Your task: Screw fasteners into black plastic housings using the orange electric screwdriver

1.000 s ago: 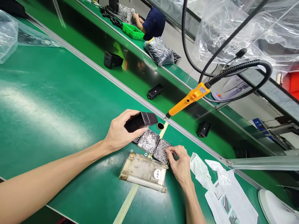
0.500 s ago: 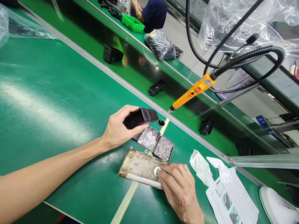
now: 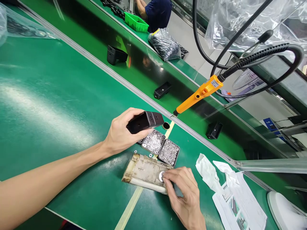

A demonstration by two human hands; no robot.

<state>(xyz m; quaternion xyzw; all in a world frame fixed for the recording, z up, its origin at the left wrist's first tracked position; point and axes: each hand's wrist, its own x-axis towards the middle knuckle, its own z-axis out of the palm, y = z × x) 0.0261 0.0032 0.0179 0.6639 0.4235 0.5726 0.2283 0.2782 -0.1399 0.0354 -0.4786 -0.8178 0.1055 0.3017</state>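
Observation:
My left hand (image 3: 121, 132) is closed round a black hollow housing (image 3: 147, 120), its open side tilted toward me and two round holes in its end face. Thumb and fingers of my right hand (image 3: 183, 191) are pinched together over a white ring (image 3: 161, 176). A small dark thing shows at those fingertips, too small to make out. The ring lies on a worn, tape-wrapped block (image 3: 146, 171) on the bench. Just behind the block stand a tray of washers (image 3: 153, 141) and a tray of small metal parts (image 3: 169, 152); another tray is partly hidden by my left hand.
An orange electric screwdriver (image 3: 198, 97) hangs on a black cable, tip near the metal rail. Beyond the rail, black housings (image 3: 163, 90) lie on a green conveyor. Crumpled paper (image 3: 207, 172) and a printed sheet (image 3: 247, 204) lie at right. A person (image 3: 158, 14) sits far off.
The fingers of my right hand have shifted at the white ring, thumb and forefinger now showing more clearly in a pinch. My left hand and the housing stay nearly still.

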